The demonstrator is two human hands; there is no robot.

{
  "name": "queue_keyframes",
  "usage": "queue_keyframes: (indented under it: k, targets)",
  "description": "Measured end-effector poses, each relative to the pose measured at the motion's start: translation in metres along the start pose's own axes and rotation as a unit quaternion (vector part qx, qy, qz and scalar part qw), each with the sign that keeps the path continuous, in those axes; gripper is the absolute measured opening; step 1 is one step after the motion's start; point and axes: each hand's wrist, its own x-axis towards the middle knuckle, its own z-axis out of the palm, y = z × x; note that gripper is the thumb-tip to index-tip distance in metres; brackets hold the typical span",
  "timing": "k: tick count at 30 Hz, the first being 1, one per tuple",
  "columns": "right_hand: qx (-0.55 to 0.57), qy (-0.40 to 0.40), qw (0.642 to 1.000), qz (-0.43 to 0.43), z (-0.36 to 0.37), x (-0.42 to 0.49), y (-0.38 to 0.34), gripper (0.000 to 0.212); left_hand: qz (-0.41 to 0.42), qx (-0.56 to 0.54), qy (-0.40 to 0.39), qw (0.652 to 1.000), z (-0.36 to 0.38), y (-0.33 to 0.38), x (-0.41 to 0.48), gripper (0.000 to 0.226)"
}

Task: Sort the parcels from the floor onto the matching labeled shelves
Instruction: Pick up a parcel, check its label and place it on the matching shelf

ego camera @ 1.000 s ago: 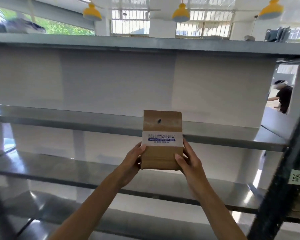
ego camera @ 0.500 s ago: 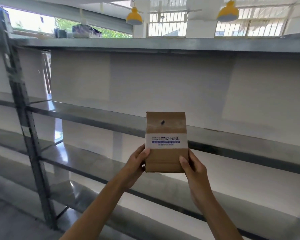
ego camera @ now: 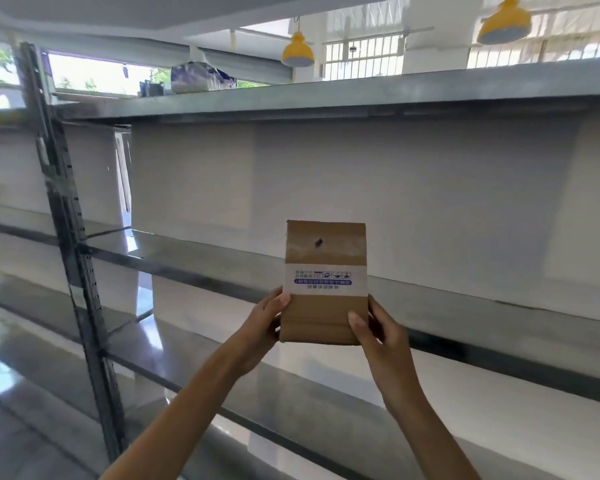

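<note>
We hold a parcel (ego camera: 324, 258) upright in the air between both hands, in front of the shelves and touching none of them. Our left hand (ego camera: 260, 327) grips its lower left edge, with the thumb laid on the front face. Our right hand (ego camera: 383, 341) grips the lower right corner, thumb pressed flat on the front. The other fingers of both hands go behind the cardboard, so we cannot tell whether they are spread or together. Just above our thumbs a white band (ego camera: 325, 282) with blue print crosses the parcel, upside down, and higher still sits a small dark mark (ego camera: 318, 242). Beyond our fingertips, behind the parcel, runs a metal shelf (ego camera: 187, 252); a lower shelf (ego camera: 309, 396) passes under our wrists. Left of the left hand, well apart, stands a perforated post (ego camera: 70, 237). High above the fingers the top shelf (ego camera: 361, 95) carries a wrapped bundle (ego camera: 201, 77), and yellow lamps (ego camera: 297, 51) hang past it.
</note>
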Motion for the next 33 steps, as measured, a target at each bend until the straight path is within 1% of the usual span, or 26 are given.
queue_keyframes:
  k: [4,7,9,10,11,13,14,16,18,20,22,24,26,28,30,32,33]
  targets:
    - [-0.008,-0.007,1.000,-0.005,0.023,0.018,-0.001,0.058,-0.006,-0.008,0.000,1.000,-0.029,0.004,0.014,0.064]
    - [-0.022,0.005,1.000,0.002,0.043,0.027,-0.002,0.064,0.010,-0.009,-0.012,1.000,-0.052,0.007,0.026,0.073]
    - [-0.076,0.046,0.996,-0.013,0.058,0.030,-0.003,0.064,0.025,-0.001,-0.010,1.000,-0.067,0.009,0.035,0.084]
    - [-0.124,0.080,0.988,-0.042,0.066,0.031,-0.004,0.064,0.032,0.002,-0.010,0.999,-0.074,0.010,0.039,0.089]
    - [-0.183,0.114,0.973,-0.083,0.074,0.032,-0.005,0.065,0.038,0.000,-0.013,0.999,-0.080,0.011,0.043,0.091]
    - [-0.289,0.158,0.931,-0.159,0.093,0.036,-0.009,0.064,0.041,-0.018,-0.022,0.999,-0.092,0.013,0.049,0.086]
    - [-0.324,0.169,0.913,-0.182,0.104,0.038,-0.011,0.062,0.038,-0.027,-0.028,0.999,-0.099,0.014,0.052,0.085]
    - [-0.377,0.177,0.883,-0.216,0.130,0.039,-0.013,0.061,0.043,-0.036,-0.042,0.998,-0.113,0.017,0.056,0.091]
    - [-0.446,0.174,0.851,-0.216,0.155,0.041,-0.015,0.066,0.054,-0.036,-0.055,0.996,-0.126,0.018,0.059,0.093]
    - [-0.492,0.171,0.835,-0.177,0.175,0.044,-0.016,0.075,0.055,-0.042,-0.054,0.996,-0.136,0.018,0.060,0.093]
    - [-0.505,0.170,0.836,-0.135,0.191,0.046,-0.016,0.086,0.057,-0.052,-0.044,0.996,-0.145,0.017,0.060,0.098]
    - [-0.499,0.170,0.842,-0.116,0.202,0.049,-0.016,0.096,0.083,-0.036,-0.043,0.995,-0.152,0.017,0.061,0.102]
    - [-0.497,0.170,0.842,-0.121,0.207,0.052,-0.018,0.102,0.111,-0.013,-0.050,0.993,-0.156,0.019,0.061,0.098]
    - [-0.481,0.165,0.852,-0.124,0.206,0.053,-0.019,0.106,0.121,-0.003,-0.063,0.991,-0.159,0.023,0.060,0.090]
    - [-0.428,0.158,0.879,-0.138,0.200,0.052,-0.018,0.107,0.125,0.000,-0.089,0.988,-0.159,0.027,0.057,0.071]
    - [-0.310,0.154,0.927,-0.143,0.187,0.052,-0.018,0.104,0.128,-0.011,-0.120,0.984,-0.159,0.031,0.056,0.051]
    - [-0.237,0.151,0.950,-0.137,0.180,0.052,-0.019,0.101,0.132,-0.017,-0.131,0.982,-0.159,0.034,0.056,0.046]
